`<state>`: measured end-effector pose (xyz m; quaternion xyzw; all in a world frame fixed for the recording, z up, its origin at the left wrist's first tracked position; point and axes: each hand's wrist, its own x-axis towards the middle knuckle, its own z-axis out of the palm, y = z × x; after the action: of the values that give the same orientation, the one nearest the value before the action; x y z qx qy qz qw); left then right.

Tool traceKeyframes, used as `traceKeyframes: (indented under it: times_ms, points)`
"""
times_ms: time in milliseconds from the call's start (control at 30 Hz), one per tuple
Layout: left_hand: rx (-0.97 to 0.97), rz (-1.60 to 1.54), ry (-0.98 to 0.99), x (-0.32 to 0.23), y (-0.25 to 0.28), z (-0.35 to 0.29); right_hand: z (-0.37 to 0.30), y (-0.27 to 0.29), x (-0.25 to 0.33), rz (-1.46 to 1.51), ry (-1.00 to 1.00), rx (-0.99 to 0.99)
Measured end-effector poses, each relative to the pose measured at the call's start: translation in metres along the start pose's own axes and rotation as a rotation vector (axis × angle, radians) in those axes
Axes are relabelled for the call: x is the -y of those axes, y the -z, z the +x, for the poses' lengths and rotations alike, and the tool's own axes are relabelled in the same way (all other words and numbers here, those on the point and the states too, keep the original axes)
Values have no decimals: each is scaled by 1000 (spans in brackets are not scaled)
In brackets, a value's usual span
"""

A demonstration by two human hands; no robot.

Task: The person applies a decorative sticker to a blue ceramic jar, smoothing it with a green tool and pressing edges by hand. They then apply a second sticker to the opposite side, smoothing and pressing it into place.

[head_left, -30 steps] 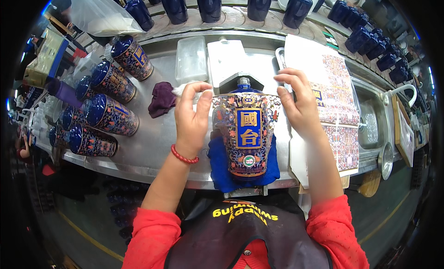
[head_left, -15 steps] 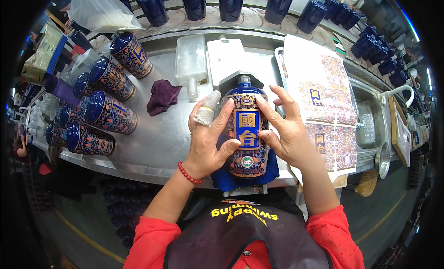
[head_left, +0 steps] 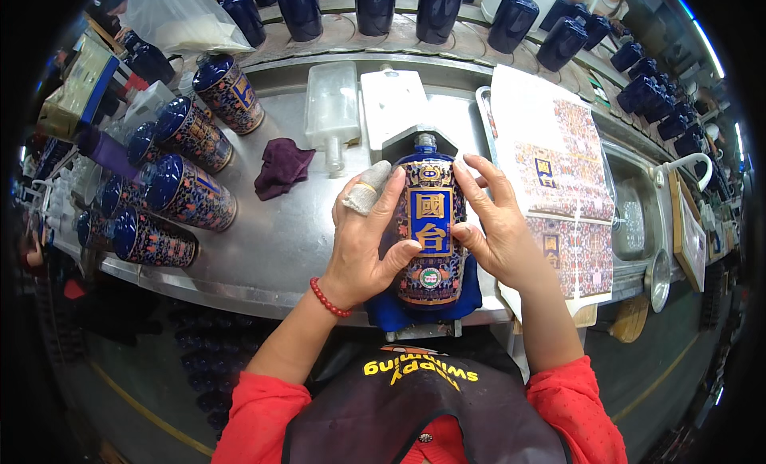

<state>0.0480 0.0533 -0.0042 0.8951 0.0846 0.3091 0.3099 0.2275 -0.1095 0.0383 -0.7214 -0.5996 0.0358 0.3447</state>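
Observation:
A dark blue bottle [head_left: 431, 266] with a patterned wrap and a blue-and-gold front panel lies face up before me, neck pointing away. Under its base is a blue cloth [head_left: 471, 298]. My left hand [head_left: 363, 236] holds the bottle's left side, index finger at the upper label edge and thumb lower down. A grey finger cover with a band sits on one of its fingers. Across from it, my right hand [head_left: 499, 229] grips the right side, fingertips near the shoulder and thumb on the wrap's edge. The bottle's underside is hidden.
Patterned bottles [head_left: 191, 194] stand in a group at the left of the metal table [head_left: 247, 260], near a purple cloth [head_left: 283, 167]. A clear bottle [head_left: 333, 105] lies farther back. Printed label sheets [head_left: 570, 177] and a sink [head_left: 638, 213] are at right; plain blue bottles [head_left: 375, 9] line a conveyor behind.
The plain blue bottles on the conveyor have shifted, seemingly to the right. My hands keep nearly the same hold on the bottle; the view has moved slightly.

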Motion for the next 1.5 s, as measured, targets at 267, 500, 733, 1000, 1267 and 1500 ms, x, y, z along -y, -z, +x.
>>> traceKeyframes:
  times_ms: [267, 500, 733, 1000, 1267, 1500]
  points:
    - [6, -26, 30, 0, -2, -4, -5, 2, 1, 10, -30, 37]
    - [-7, -13, -8, -5, -2, -3, -8, 5, 3, 106, -32, 90]
    - [9, -26, 15, -8, -3, -11, -18, 0, 1, 175, -36, 68]
    - [11, -89, 30, -15, -7, -11, -23, -6, -3, 123, 6, 75]
    - [87, -33, -7, -13, 0, -45, -41, -4, -10, 183, 79, 88]
    - [-19, 345, -47, -19, -7, -62, -52, -13, -7, 255, 115, 88]
